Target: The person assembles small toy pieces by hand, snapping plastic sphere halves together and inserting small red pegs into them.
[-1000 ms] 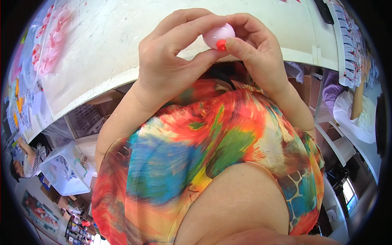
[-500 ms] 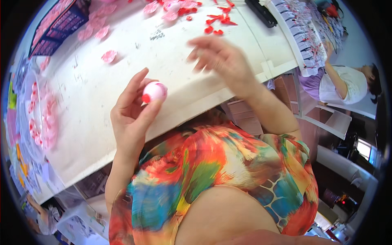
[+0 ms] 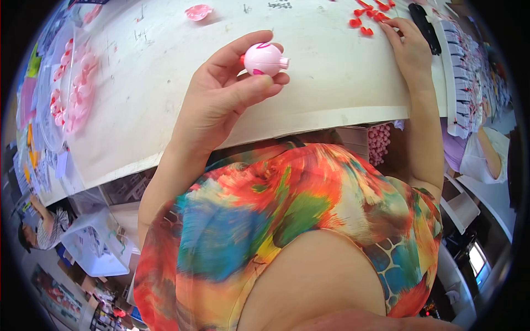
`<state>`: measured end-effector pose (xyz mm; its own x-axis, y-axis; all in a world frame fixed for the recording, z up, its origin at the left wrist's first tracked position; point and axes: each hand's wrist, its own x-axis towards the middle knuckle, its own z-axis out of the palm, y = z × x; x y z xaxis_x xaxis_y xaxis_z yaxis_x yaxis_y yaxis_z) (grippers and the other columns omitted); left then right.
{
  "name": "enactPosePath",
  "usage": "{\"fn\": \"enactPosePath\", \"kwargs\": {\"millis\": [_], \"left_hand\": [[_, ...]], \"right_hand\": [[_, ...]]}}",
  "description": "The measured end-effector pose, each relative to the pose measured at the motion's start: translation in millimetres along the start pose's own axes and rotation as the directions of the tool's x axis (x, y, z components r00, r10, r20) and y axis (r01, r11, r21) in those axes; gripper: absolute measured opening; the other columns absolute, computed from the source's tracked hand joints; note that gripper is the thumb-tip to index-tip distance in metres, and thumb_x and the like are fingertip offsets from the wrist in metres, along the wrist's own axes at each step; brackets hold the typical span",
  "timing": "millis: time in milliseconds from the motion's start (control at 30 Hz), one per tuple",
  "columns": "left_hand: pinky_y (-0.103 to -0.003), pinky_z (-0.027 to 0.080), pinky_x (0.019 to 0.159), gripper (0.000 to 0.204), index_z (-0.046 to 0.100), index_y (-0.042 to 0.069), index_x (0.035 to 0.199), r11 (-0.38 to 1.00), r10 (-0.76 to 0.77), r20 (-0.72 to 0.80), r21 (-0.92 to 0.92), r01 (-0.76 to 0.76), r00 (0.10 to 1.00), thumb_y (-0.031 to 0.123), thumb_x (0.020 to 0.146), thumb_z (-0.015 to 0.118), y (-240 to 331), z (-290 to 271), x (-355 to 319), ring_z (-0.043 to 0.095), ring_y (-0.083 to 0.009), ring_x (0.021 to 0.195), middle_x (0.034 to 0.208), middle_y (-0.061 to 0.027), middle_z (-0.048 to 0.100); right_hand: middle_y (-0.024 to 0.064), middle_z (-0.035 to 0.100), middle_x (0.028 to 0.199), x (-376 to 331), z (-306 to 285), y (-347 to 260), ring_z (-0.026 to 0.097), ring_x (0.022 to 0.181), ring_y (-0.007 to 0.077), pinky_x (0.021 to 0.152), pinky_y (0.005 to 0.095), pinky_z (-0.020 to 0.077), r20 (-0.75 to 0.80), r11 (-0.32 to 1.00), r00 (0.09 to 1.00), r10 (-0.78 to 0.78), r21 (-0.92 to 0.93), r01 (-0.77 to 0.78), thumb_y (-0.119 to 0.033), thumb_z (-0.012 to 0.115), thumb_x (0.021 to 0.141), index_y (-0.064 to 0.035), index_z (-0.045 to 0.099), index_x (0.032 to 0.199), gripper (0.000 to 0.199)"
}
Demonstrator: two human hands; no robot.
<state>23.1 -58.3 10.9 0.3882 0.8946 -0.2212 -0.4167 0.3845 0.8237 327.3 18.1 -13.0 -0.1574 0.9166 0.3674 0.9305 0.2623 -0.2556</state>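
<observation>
Between the thumb and fingers of my left hand (image 3: 229, 83) is a pink plastic ball (image 3: 263, 59) with darker pink markings. A red tip pokes out of its left side, and a short pale pink stub sticks out to the right. Over at the far right, my right hand (image 3: 411, 48) reaches down to a scatter of small red plastic pieces (image 3: 355, 23). Its thumb and forefinger are pinched together on one of them at the edge of the group; the fingertips partly cover that piece.
A pink petal-shaped piece (image 3: 199, 12) lies at the far side of the table (image 3: 143, 83). Clear bags of pink and red parts (image 3: 83, 91) rest on the left. A black bar-shaped object (image 3: 425, 27) and a white rack (image 3: 458, 83) stand right. Below the edge, a box holds pink beads (image 3: 379, 140).
My right hand has moved right to the red pieces and closed there. My left hand has turned the ball so its stub shows. The whole view has shifted rightward.
</observation>
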Motion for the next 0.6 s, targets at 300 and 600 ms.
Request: {"fn": "enactPosePath", "kwargs": {"millis": [300,600], "left_hand": [[-0.030,0.047,0.084,0.047,0.042,-0.002,0.120,0.996,0.052,-0.011,0.070,-0.051,0.999,0.013,0.079,0.060,-4.0,-9.9,4.3,0.058,-0.0191,0.091,0.109,-0.0149,0.054],[-0.028,0.050,0.079,0.049,0.045,-0.002,0.117,0.999,-0.017,-0.112,0.032,0.021,0.994,0.015,0.076,0.064,1.9,-23.0,3.0,0.060,-0.0189,0.086,0.102,-0.0130,0.057]], "right_hand": [[0.0062,0.059,0.088,-4.9,-1.8,5.9,0.058,0.072,0.0176,0.064,0.0259,0.0440,-0.042,0.986,0.994,-0.105,-0.136,0.098,-0.021,0.054,0.082,-0.0087,0.058,0.095,0.018],[0.0064,0.059,0.087,-7.7,-18.1,-96.5,0.056,0.081,0.0116,0.073,0.0207,0.0444,0.132,0.687,0.988,-0.079,0.725,-0.042,0.006,0.053,0.080,0.0056,0.056,0.094,0.014]]}}
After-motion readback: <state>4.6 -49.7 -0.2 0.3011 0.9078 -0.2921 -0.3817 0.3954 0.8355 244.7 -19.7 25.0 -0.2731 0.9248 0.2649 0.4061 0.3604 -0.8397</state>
